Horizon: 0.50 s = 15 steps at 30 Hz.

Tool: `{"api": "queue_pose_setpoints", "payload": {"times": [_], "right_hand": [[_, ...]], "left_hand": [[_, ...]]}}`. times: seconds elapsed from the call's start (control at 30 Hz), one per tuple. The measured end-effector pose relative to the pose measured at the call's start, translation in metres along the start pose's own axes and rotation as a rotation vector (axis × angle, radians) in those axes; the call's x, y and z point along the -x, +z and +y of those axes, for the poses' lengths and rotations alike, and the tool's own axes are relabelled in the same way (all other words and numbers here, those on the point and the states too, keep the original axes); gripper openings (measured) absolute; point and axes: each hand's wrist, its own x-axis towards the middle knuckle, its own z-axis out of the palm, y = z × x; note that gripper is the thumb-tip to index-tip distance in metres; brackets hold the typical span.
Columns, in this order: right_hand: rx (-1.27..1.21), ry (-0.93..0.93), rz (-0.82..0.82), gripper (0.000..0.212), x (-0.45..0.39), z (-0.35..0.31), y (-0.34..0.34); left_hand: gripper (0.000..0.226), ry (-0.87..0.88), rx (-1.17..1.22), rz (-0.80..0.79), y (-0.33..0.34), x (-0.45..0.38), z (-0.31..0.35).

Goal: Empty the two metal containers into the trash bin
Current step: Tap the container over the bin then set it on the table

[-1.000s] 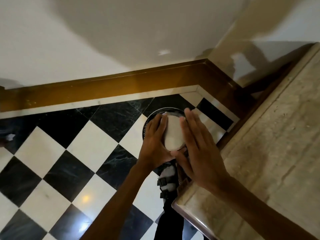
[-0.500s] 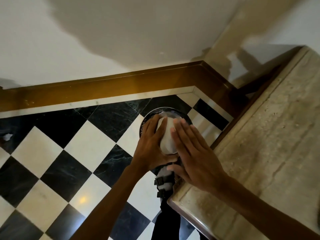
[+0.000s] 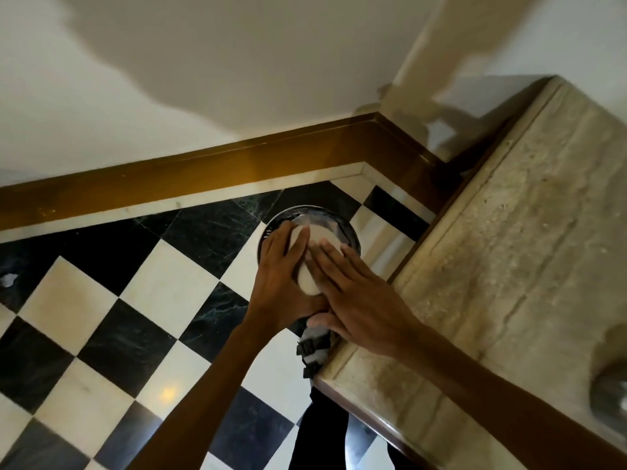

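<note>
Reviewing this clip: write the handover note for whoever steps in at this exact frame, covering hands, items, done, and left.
Left hand: gripping the inverted metal container from the left side.
Right hand: fingers laid flat against the container's upturned base, not wrapped around it.
Container sits directly above the round trash bin on the checkered floor, in the corner beside the stone counter.
A grey metal object shows at the counter's right edge, possibly the second container; too cropped to tell.
Done: first container tipped over the bin. Whether it is empty cannot be seen.
Left: finish emptying, then do the second container.
</note>
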Motion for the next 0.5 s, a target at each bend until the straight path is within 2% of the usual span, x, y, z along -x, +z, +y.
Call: {"api": "queue_pose_setpoints", "payload": {"times": [0.07,0.1,0.2,0.3,0.37,0.4,0.43,0.5], "right_hand": [[-0.015,0.001,-0.071,0.089,0.005,0.002,-0.005],[-0.076,0.029,-0.027,0.085,0.006,0.003,-0.010],[-0.497,0.284,0.269,0.071,0.021,0.001,-0.026],[-1.041,0.478,0.368,0.058,0.044,0.002,-0.043],[-1.196,0.533,0.348,0.054,0.065,0.009,-0.055],[-1.194,0.561,0.329,0.054,0.076,0.011,-0.060],[-1.180,0.592,0.326,0.052,0.087,0.014,-0.063],[-1.202,0.663,0.379,0.042,0.115,0.021,-0.070]], "left_hand": [[0.113,0.004,-0.018,-0.024,-0.002,0.003,0.009],[0.111,-0.005,-0.006,-0.024,-0.003,0.005,0.014],[0.103,-0.104,0.177,-0.047,-0.016,0.011,0.034],[0.070,-0.229,0.542,-0.075,-0.032,0.009,0.063],[0.050,-0.484,0.962,-0.148,-0.039,0.003,0.089],[0.056,-0.618,1.170,-0.231,-0.040,0.000,0.101],[0.075,-0.686,1.368,-0.332,-0.038,-0.004,0.112],[0.117,-0.795,1.473,-0.379,-0.025,-0.007,0.137]]}}
